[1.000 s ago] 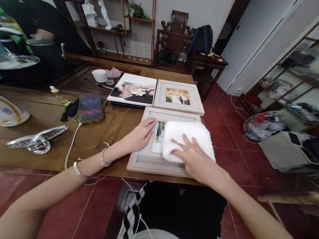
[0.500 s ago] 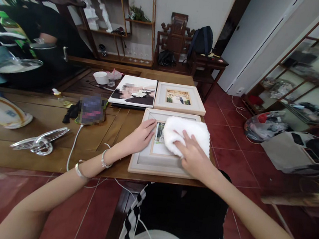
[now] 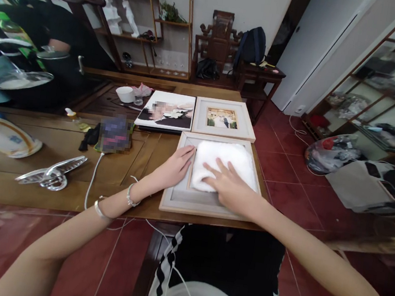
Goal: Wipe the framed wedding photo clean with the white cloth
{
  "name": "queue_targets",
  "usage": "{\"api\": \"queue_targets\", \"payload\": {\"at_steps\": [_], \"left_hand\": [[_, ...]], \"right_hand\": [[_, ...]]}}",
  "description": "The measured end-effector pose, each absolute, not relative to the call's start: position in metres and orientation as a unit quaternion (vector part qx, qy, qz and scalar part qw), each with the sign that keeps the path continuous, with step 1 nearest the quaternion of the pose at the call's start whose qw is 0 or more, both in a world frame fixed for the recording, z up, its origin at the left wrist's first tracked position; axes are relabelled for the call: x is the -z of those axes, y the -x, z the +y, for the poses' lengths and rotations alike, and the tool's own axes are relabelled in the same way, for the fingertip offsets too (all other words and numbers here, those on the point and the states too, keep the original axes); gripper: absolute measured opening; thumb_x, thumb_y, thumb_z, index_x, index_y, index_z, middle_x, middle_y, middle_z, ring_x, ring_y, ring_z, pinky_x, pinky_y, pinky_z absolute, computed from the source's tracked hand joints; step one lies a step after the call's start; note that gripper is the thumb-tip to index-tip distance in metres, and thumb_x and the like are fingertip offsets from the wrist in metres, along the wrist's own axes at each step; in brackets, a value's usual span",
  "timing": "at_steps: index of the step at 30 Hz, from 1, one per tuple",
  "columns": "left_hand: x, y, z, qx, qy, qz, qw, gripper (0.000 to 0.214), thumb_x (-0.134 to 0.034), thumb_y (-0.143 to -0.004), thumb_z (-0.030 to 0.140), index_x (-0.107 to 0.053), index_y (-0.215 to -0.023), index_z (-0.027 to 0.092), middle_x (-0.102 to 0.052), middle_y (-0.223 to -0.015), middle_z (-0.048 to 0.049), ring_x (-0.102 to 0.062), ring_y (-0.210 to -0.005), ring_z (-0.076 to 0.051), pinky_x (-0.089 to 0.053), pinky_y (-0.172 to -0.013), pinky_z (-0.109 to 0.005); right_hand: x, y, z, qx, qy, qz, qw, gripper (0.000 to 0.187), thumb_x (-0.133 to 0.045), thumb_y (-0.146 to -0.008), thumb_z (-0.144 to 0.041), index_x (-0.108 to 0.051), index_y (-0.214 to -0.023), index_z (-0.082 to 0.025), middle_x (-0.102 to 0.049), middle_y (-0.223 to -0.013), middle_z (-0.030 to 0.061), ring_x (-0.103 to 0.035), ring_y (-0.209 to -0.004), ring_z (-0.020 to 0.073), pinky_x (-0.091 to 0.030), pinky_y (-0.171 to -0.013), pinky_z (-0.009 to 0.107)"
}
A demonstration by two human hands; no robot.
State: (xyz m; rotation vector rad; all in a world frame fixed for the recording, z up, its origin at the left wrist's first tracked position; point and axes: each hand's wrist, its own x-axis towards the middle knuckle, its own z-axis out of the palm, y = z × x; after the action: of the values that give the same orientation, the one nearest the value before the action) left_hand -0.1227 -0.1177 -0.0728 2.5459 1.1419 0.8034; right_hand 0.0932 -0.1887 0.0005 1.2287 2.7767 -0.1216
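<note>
A pale wooden picture frame (image 3: pixel 189 205) lies flat at the table's near edge. My left hand (image 3: pixel 174 169) rests on its left side, fingers stretched out beside the inner border. A fluffy white cloth (image 3: pixel 231 155) is spread over the middle of the frame and hides the picture inside. On top of the cloth presses my right hand (image 3: pixel 232 187), its fingers spread into the pile and its thumb near the lower edge. Just beyond are a second framed picture (image 3: pixel 248 125) of a couple and a white-bordered photo print (image 3: pixel 182 101).
Left on the wooden table (image 3: pixel 142 174) are a metal winged ornament (image 3: pixel 50 174), a dark pouch (image 3: pixel 114 134) with a white cable, a small dropper bottle (image 3: pixel 76 121), a white cup (image 3: pixel 125 94) and a large plastic pack (image 3: pixel 1 130). A person in black sits at the far left.
My right hand has slid the cloth a little to the left, so it now covers the picture that showed before. My left hand stays in place on the frame.
</note>
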Motion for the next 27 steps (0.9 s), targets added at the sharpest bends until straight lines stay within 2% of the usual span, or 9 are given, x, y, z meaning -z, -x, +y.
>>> {"api": "queue_targets", "payload": {"at_steps": [6,9,12,17,24,27], "left_hand": [[0.075,0.123,-0.117,-0.268,-0.869,0.399,0.119,0.046,-0.033,-0.096,0.025,-0.045,-0.136,0.006,-0.045,-0.142,-0.0203,-0.040,-0.135,-0.029,-0.032,-0.115,-0.047],[0.074,0.123,-0.118,-0.269,-0.869,0.399,0.119,0.046,-0.033,-0.096,0.025,-0.045,-0.137,0.009,-0.045,-0.143,-0.0183,-0.040,-0.135,-0.028,-0.032,-0.114,-0.048],[0.072,0.123,-0.119,-0.265,-0.869,0.398,0.125,0.046,-0.032,-0.096,0.025,-0.045,-0.137,0.007,-0.044,-0.143,-0.0197,-0.040,-0.135,-0.028,-0.031,-0.115,-0.048],[0.070,0.123,-0.119,-0.272,-0.866,0.398,0.133,0.045,-0.031,-0.096,0.022,-0.048,-0.134,0.005,-0.046,-0.142,-0.0211,-0.042,-0.134,-0.028,-0.033,-0.114,-0.047],[0.068,0.127,-0.114,-0.282,-0.868,0.380,0.154,0.041,-0.035,-0.093,0.017,-0.055,-0.128,0.009,-0.049,-0.140,-0.0186,-0.048,-0.130,-0.027,-0.038,-0.111,-0.045],[0.068,0.128,-0.113,-0.278,-0.870,0.378,0.154,0.042,-0.037,-0.093,0.018,-0.054,-0.130,0.009,-0.048,-0.141,-0.0184,-0.047,-0.131,-0.028,-0.038,-0.111,-0.045]], "right_hand": [[-0.039,-0.104,-0.266,0.132,-0.359,0.921,0.077,0.071,-0.042,-0.066,0.009,-0.057,-0.129,-0.020,-0.033,-0.153,0.0108,-0.023,-0.141,0.0410,-0.032,-0.106,0.064],[-0.044,-0.109,-0.272,0.167,-0.356,0.917,0.062,0.071,-0.040,-0.065,0.009,-0.058,-0.127,-0.023,-0.033,-0.154,0.0072,-0.023,-0.142,0.0356,-0.033,-0.109,0.061],[-0.032,-0.108,-0.256,0.164,-0.379,0.910,0.043,0.075,-0.039,-0.065,0.009,-0.054,-0.132,-0.022,-0.036,-0.153,0.0068,-0.022,-0.143,0.0336,-0.032,-0.109,0.060],[-0.004,-0.089,-0.228,0.086,-0.432,0.898,0.003,0.072,-0.037,-0.069,0.009,-0.052,-0.134,-0.018,-0.032,-0.154,0.0131,-0.016,-0.143,0.0391,-0.025,-0.109,0.066],[0.002,-0.052,-0.234,0.092,-0.407,0.909,-0.009,0.047,-0.041,-0.084,-0.004,-0.061,-0.125,-0.017,-0.030,-0.153,0.0185,-0.017,-0.141,0.0462,-0.019,-0.106,0.072],[0.002,-0.049,-0.237,0.088,-0.413,0.906,-0.015,0.044,-0.042,-0.087,-0.009,-0.060,-0.126,-0.018,-0.029,-0.154,0.0192,-0.016,-0.141,0.0467,-0.018,-0.106,0.072]]}}
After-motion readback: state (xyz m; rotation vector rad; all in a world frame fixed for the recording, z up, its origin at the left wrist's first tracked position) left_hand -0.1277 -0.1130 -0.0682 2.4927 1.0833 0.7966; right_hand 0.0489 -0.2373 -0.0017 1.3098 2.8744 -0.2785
